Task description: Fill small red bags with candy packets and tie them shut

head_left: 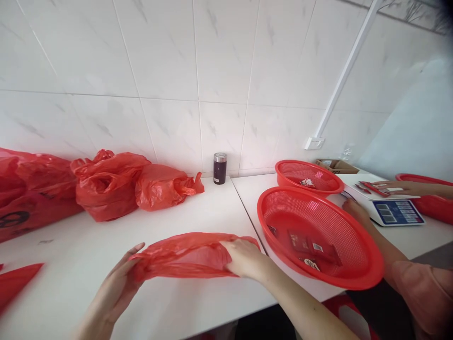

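A thin red plastic bag (191, 252) is stretched sideways between my two hands, just above the white table. My left hand (122, 283) grips its gathered left end, the index finger partly extended. At the other end, my right hand (246, 257) holds the bag's opening, with its fingers partly hidden by the film. Close to my right hand stands a red perforated plastic basket (347, 236). Dark red packets (314, 248) lie at its bottom.
Filled red bags (109, 189) line the wall at left. A dark tumbler (220, 170) stands behind. A second basket (283, 177), a cardboard box (339, 166) and a scale (398, 212) are at right. There, a co-worker's hand (396, 187) touches packets on the scale.
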Tool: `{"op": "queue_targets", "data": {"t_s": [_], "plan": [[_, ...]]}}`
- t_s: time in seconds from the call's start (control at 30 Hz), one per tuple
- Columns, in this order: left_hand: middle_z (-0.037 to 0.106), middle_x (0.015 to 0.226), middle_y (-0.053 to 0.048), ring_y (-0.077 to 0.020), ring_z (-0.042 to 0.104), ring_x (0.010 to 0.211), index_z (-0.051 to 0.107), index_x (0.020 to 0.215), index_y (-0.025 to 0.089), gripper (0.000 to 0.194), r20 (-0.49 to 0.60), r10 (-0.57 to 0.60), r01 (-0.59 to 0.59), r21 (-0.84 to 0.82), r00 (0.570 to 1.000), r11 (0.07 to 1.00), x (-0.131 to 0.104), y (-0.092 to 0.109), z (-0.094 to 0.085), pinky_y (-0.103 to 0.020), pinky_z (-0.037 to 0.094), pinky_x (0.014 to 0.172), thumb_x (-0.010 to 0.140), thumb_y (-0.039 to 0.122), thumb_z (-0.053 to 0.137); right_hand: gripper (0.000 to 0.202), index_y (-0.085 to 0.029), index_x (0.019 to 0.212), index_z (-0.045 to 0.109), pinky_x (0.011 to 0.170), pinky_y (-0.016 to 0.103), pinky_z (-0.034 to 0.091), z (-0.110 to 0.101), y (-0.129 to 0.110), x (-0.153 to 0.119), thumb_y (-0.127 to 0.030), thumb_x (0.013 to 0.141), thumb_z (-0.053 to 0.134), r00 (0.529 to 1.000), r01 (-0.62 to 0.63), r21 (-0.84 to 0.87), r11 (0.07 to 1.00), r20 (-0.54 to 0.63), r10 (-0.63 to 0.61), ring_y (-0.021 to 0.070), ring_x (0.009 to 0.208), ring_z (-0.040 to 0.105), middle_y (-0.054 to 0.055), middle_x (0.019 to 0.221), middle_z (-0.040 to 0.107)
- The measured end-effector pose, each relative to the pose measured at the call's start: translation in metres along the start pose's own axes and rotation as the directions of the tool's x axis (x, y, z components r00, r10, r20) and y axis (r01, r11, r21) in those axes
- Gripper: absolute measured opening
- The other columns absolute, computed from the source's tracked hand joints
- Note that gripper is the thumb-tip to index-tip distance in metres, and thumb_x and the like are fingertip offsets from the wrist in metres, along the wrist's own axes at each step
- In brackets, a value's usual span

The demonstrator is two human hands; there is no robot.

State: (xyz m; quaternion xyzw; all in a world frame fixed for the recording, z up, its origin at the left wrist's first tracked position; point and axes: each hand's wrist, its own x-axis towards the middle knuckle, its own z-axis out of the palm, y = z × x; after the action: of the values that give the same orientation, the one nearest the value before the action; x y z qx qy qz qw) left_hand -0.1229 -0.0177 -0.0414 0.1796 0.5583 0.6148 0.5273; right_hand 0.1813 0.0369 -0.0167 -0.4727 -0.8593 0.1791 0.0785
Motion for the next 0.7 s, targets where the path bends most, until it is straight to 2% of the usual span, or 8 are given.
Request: {"op": "queue_targets", "data": {"t_s": [0.13, 0.23, 0.3, 0.33, 0.4, 0.5, 0.63, 0.7], "plan": [[0.051, 0.137, -0.003, -0.0307, 0.049, 0.124, 0.051, 0.123, 0.036, 0.056, 0.033, 0.353, -0.344, 0.324, 0.935, 0.881, -0.037, 0.001, 0.021, -0.051, 0.044, 0.099, 0.071, 0.037, 0.069, 0.075, -0.026, 0.136, 0.048, 0.083, 0.04, 0.049, -0.018, -0.011, 0.001, -0.029, 0.065, 0.072, 0.989, -0.087, -0.042, 0.995, 0.119, 0.091, 0.0329, 0.11, 0.059, 0.012, 0.12, 0.063], [0.027, 0.153, -0.003, -0.0346, 0.026, 0.14, 0.058, 0.112, 0.031, 0.039, 0.177, 0.8, -0.662, 0.676, 0.573, 0.324, -0.062, -0.006, 0.047, -0.054, 0.025, 0.112, 0.075, 0.038, 0.066, 0.079, -0.023, 0.137, 0.048, 0.085, 0.041, 0.049, -0.022, -0.019, 0.006, -0.038, 0.064, 0.075, 0.964, -0.136, -0.081, 0.987, 0.219, 0.15, 0.0347, 0.11, 0.058, 0.014, 0.117, 0.063], [0.023, 0.155, -0.003, -0.0374, 0.018, 0.142, 0.067, 0.095, 0.027, 0.018, 0.418, 0.794, -0.645, 0.763, 0.442, -0.043, -0.063, -0.017, 0.058, -0.056, 0.019, 0.113, 0.08, 0.035, 0.061, 0.089, -0.025, 0.143, 0.04, 0.084, 0.043, 0.049, -0.019, -0.021, 0.012, -0.041, 0.063, 0.076, 0.945, -0.149, -0.112, 0.982, 0.277, 0.175, 0.0365, 0.11, 0.058, 0.015, 0.118, 0.062], [0.025, 0.155, -0.003, -0.0386, 0.019, 0.141, 0.07, 0.09, 0.027, 0.015, 0.503, 0.722, -0.598, 0.786, 0.474, -0.155, -0.057, -0.024, 0.06, -0.058, 0.017, 0.112, 0.082, 0.033, 0.058, 0.099, -0.026, 0.147, 0.032, 0.085, 0.044, 0.049, -0.016, -0.022, 0.015, -0.041, 0.061, 0.078, 0.937, -0.142, -0.13, 0.981, 0.302, 0.175, 0.0379, 0.113, 0.056, 0.016, 0.121, 0.06], [0.038, 0.148, -0.007, -0.0383, 0.035, 0.134, 0.071, 0.097, 0.029, 0.023, 0.546, 0.536, -0.495, 0.831, 0.644, -0.252, -0.038, -0.037, 0.057, -0.061, 0.024, 0.107, 0.086, 0.028, 0.051, 0.116, -0.027, 0.151, 0.018, 0.09, 0.047, 0.046, -0.012, -0.023, 0.017, -0.039, 0.056, 0.083, 0.921, -0.12, -0.162, 0.979, 0.351, 0.171, 0.0398, 0.119, 0.051, 0.018, 0.129, 0.055], [0.054, 0.13, -0.01, -0.0262, 0.062, 0.101, 0.056, 0.126, 0.029, 0.042, 0.444, 0.336, -0.397, 0.895, 0.83, -0.203, -0.008, -0.047, 0.045, -0.039, 0.049, 0.082, 0.088, 0.021, 0.039, 0.112, -0.032, 0.151, 0.017, 0.095, 0.049, 0.044, -0.022, -0.027, -0.001, -0.037, 0.059, 0.082, 0.905, -0.07, -0.094, 0.993, 0.413, 0.103, 0.039, 0.127, 0.043, 0.016, 0.143, 0.042], [0.057, 0.116, -0.006, -0.0189, 0.066, 0.085, 0.041, 0.138, 0.033, 0.054, 0.435, 0.261, -0.435, 0.898, 0.862, -0.058, 0.001, -0.043, 0.032, -0.026, 0.05, 0.064, 0.085, 0.023, 0.04, 0.073, -0.045, 0.145, 0.029, 0.108, 0.037, 0.033, -0.074, -0.024, -0.067, -0.039, 0.082, 0.065, 0.926, 0.25, 0.271, 0.929, 0.215, -0.312, 0.0235, 0.134, 0.039, -0.002, 0.151, 0.034], [0.057, 0.117, -0.006, -0.0204, 0.067, 0.089, 0.038, 0.14, 0.036, 0.056, 0.462, 0.282, -0.483, 0.876, 0.841, 0.006, -0.004, -0.041, 0.025, -0.029, 0.052, 0.072, 0.085, 0.028, 0.043, 0.065, -0.042, 0.141, 0.038, 0.108, 0.033, 0.032, -0.1, -0.004, -0.101, -0.042, 0.082, 0.065, 0.973, 0.192, 0.228, 0.955, 0.08, -0.215, 0.0213, 0.131, 0.043, -0.002, 0.145, 0.044]]}}
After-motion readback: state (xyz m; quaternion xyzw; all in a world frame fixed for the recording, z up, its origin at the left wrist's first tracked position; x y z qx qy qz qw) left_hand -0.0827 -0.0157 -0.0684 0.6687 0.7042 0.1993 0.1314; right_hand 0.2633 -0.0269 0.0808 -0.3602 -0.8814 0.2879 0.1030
